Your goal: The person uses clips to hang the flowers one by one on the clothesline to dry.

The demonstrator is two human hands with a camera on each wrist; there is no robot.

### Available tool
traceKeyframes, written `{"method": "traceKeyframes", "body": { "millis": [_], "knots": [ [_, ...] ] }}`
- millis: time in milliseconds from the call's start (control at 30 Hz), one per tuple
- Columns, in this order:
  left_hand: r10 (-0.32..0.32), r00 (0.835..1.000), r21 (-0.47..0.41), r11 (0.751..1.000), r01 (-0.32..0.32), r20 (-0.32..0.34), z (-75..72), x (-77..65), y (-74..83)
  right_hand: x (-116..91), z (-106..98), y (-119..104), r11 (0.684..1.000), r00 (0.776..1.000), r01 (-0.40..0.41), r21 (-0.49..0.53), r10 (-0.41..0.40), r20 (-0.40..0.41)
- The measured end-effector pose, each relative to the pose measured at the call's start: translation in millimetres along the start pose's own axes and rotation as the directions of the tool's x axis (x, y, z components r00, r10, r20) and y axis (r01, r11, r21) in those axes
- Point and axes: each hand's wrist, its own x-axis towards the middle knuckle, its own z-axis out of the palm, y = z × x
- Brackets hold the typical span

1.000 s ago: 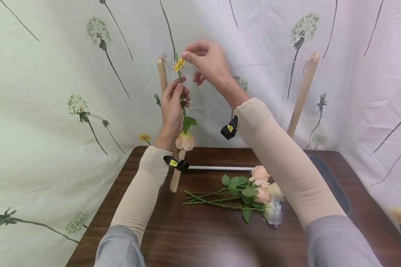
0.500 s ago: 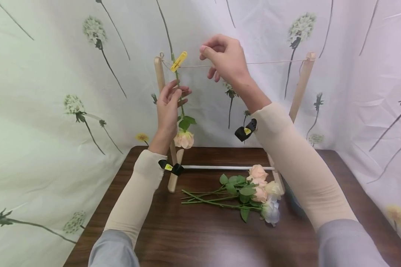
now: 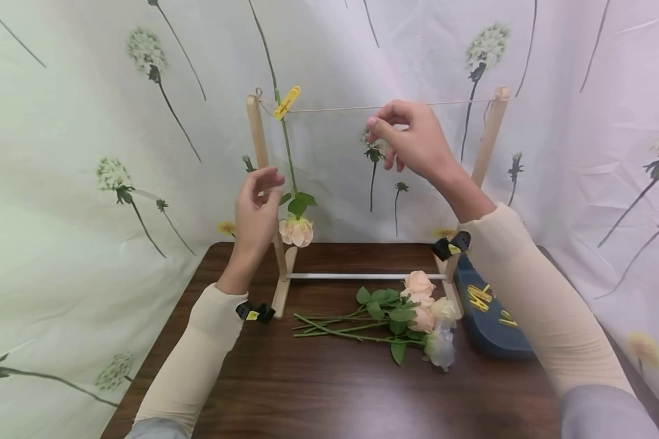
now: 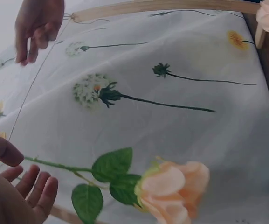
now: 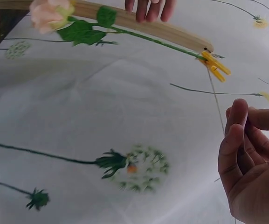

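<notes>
Since the frame half a second ago, the left hand [image 3: 256, 214] has come off the green stem [image 3: 287, 143] and dropped, while the right hand [image 3: 417, 139] has moved rightward and down. From the middle of the head view, the left hand is at 9 o'clock, just beside the stem, fingers loosely bent round nothing; the right hand, at 2 o'clock, brings thumb and forefinger close together with nothing between. At 11 o'clock a yellow clothespin [image 3: 287, 102] clips the stem at the string [image 3: 335, 110], near the left wooden post [image 3: 256, 128]; the peach rose [image 3: 296, 233] hangs head down at 9 o'clock. More roses [image 3: 423, 318] lie at 5 o'clock on the table [image 3: 329, 390], and spare pins [image 3: 478, 299] at 4 o'clock in the blue tray [image 3: 491, 347].

From the left wrist, the left hand shows at 8 o'clock, relaxed and empty, with the rose toward 5 o'clock. Letting go cleanly probably means backing those fingers straight away, so none snags the leaves [image 4: 113, 164].

From the right wrist, the clothespin is at 2 o'clock and the empty right hand at 4. Checking that the pin bites both string and stem seems wise; a shallow grip could slip.
</notes>
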Motion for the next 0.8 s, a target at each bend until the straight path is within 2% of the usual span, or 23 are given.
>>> {"method": "traceKeyframes", "body": {
  "millis": [67,167,267,367,533,667,800],
  "knots": [
    [-0.008,1.000,-0.006,1.000,0.008,-0.003,-4.6,-5.3,-3.9,-8.3,-3.6,8.0,1.000,1.000,-0.003,-0.031,0.003,0.010],
    [-0.023,0.999,-0.007,1.000,0.023,0.027,-12.2,-13.0,-11.3,-20.5,-8.8,20.2,0.997,0.999,-0.014,-0.075,0.016,0.028],
    [-0.043,0.992,0.035,0.999,0.040,0.115,-20.1,-21.5,-21.0,-32.2,-15.1,32.1,0.994,0.999,-0.023,-0.104,0.027,0.044],
    [-0.057,0.969,0.120,0.992,0.029,0.239,-26.8,-31.3,-30.9,-43.2,-23.0,43.3,0.990,0.997,-0.043,-0.133,0.051,0.059],
    [-0.095,0.904,0.197,0.980,0.012,0.417,-31.0,-45.9,-48.0,-61.3,-38.1,61.8,0.977,0.991,-0.087,-0.195,0.106,0.087],
    [-0.157,0.832,0.239,0.971,0.030,0.532,-32.9,-57.3,-61.8,-76.3,-50.3,77.0,0.956,0.978,-0.141,-0.256,0.174,0.112],
    [-0.200,0.759,0.277,0.961,0.027,0.620,-34.4,-67.2,-74.9,-89.5,-62.3,94.7,0.934,0.961,-0.189,-0.302,0.239,0.136]
  ]
}}
